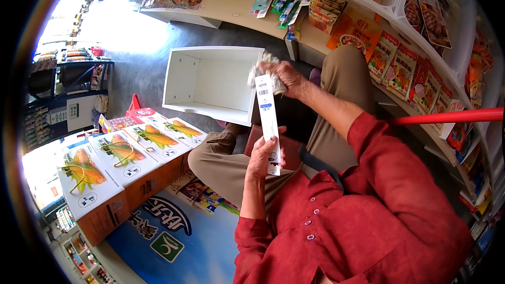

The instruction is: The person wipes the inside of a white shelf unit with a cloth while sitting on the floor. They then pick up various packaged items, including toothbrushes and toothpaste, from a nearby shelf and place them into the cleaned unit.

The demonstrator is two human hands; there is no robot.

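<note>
My left hand [260, 155] is closed around the lower end of a long, narrow toothbrush pack [268, 121], its white back with a barcode facing up. The pack stands nearly upright in the picture, above my lap. In my right hand [288, 76] is a crumpled grey-white cloth [258, 76], bunched against the pack's upper end. Just left of the cloth is a white open box [176, 76] with bare inner walls, resting on the floor beyond my knees.
Shelves curve along the far and right sides, with toothbrush packs [292, 2] and upright food packets [402, 71]. At the left, corn-pictured cartons [123, 152] stand by a blue printed surface [205, 236]. A red pole [447, 117] juts in from the right.
</note>
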